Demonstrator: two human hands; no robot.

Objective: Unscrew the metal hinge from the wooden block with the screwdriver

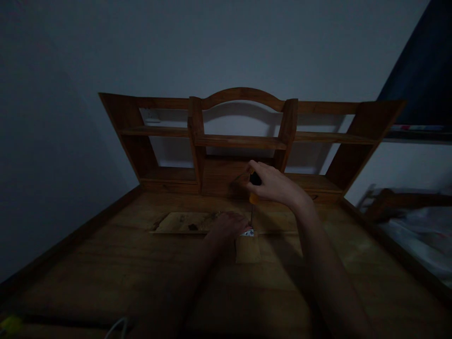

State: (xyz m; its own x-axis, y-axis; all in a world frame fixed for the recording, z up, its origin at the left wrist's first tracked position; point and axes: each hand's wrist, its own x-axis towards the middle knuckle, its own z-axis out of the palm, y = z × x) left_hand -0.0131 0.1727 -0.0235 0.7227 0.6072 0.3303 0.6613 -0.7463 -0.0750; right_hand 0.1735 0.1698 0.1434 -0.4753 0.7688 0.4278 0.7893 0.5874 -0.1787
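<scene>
My right hand [270,183] is closed around the handle of a screwdriver [253,197] with a black and yellow grip. Its thin shaft points straight down at a small silver metal bracket [249,232] with holes. Low over the desk, my left hand [229,226] holds the bracket down with its fingertips, which are partly hidden. Beneath the bracket lies a long wooden board [181,222] with a rough left end and a dark knot. A short wooden piece [247,249] extends from the board toward me, under the bracket.
A wooden shelf unit [240,141] stands at the back of the wooden desk [116,254], against the wall. A white cable [118,325] and a blurred yellow thing [11,325] are at the near left. Plastic-looking bags [420,240] lie beyond the right edge.
</scene>
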